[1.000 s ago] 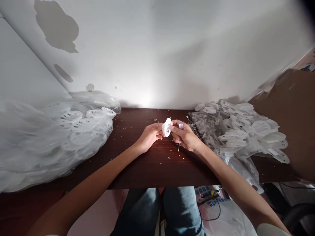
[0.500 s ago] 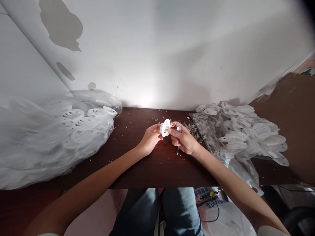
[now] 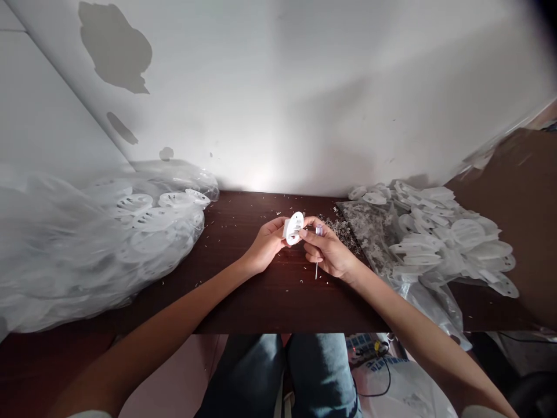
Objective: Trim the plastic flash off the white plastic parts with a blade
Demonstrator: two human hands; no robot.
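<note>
My left hand point(image 3: 266, 246) and my right hand point(image 3: 328, 251) meet over the middle of a dark wooden table point(image 3: 270, 296). Between them they pinch a small white round plastic part point(image 3: 293, 227), held on edge a little above the tabletop. My right hand also grips a thin tool point(image 3: 317, 255) with a clear purplish handle; its metal tip points down below the fist.
A big clear plastic bag of white slotted discs point(image 3: 108, 244) fills the table's left side. At the right lies a heap of loose white discs point(image 3: 439, 238) on plastic, with grey shavings point(image 3: 343, 227) beside it. A white wall rises behind. Brown cardboard point(image 3: 517, 220) stands far right.
Both hands and the white part stay close together in the same spot; the part has turned slightly. The view has shifted a little.
</note>
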